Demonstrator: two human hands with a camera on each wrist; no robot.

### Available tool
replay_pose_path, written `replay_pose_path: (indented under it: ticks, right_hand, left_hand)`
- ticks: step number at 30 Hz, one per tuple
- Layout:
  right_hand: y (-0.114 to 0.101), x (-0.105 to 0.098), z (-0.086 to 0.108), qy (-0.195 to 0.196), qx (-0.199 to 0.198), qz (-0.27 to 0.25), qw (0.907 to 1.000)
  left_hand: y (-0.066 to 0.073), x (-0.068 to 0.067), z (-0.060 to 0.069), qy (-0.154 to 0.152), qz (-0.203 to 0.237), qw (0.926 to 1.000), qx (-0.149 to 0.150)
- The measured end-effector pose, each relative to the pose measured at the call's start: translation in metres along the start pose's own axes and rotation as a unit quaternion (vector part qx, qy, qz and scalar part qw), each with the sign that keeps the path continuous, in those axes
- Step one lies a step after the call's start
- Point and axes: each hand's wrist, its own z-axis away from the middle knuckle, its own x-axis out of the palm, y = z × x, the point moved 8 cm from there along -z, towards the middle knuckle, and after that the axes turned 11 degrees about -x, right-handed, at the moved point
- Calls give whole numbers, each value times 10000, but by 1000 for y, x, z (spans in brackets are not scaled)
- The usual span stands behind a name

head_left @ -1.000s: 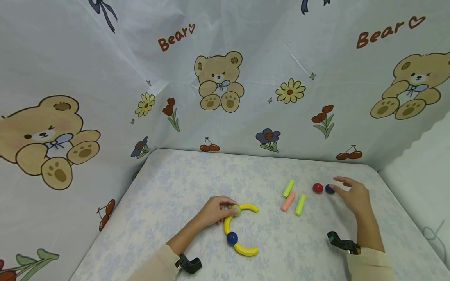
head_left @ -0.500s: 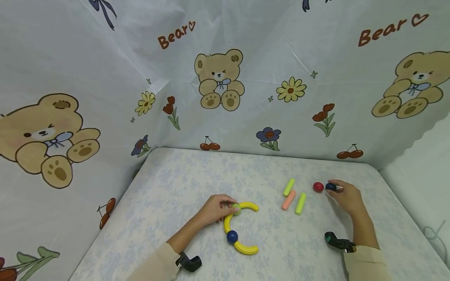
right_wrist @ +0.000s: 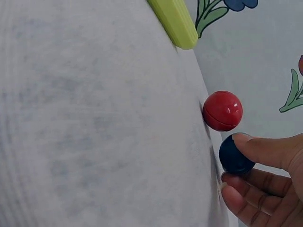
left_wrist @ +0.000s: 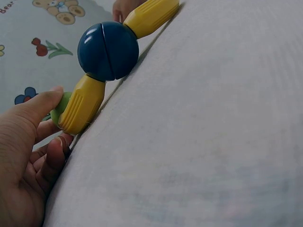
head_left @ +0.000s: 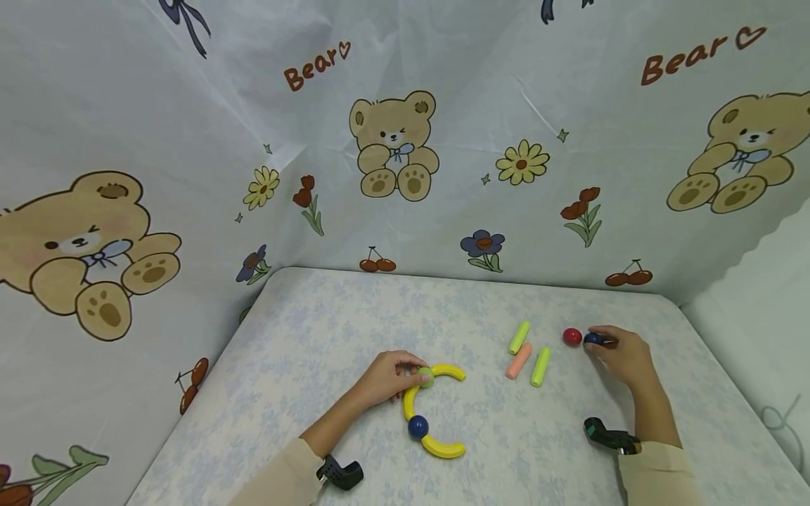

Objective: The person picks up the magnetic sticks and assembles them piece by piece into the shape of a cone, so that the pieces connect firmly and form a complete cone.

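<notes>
My left hand [head_left: 391,377] pinches a green ball [head_left: 426,377] that joins two curved yellow sticks. Below it, a dark blue ball [head_left: 418,426] links on to another curved yellow stick [head_left: 444,448], so the whole chain makes an open C on the table. In the left wrist view the blue ball [left_wrist: 108,51] sits between two yellow sticks, and the thumb and fingers hold the green ball [left_wrist: 61,108] behind the nearer one. At the right, my right hand [head_left: 625,355] grips a second dark blue ball [right_wrist: 236,155] between thumb and fingers, beside a red ball [right_wrist: 222,111].
Between the hands lie two straight yellow-green sticks [head_left: 541,367] and an orange stick [head_left: 519,361]. A cloth printed with bears [head_left: 397,147] hangs behind the table [head_left: 354,309]. A pale cable [head_left: 783,425] is at the far right.
The right hand has moved slightly left and closed its thumb and fingers on the dark blue ball beside the red one. The left hand and the chain have stayed in place.
</notes>
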Motion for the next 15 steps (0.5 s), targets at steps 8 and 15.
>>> replay_pose_path:
  ticks: [8,15]
  right_hand:
    - [-12,-11,-3,272,34,-261,9993]
    - [-41,-18,-4,351,-240,-456,9981]
  left_hand:
    - [-2,0,-2,39,-58,10000,-55]
    - [-2,1,-1,-10,-61,10000,-76]
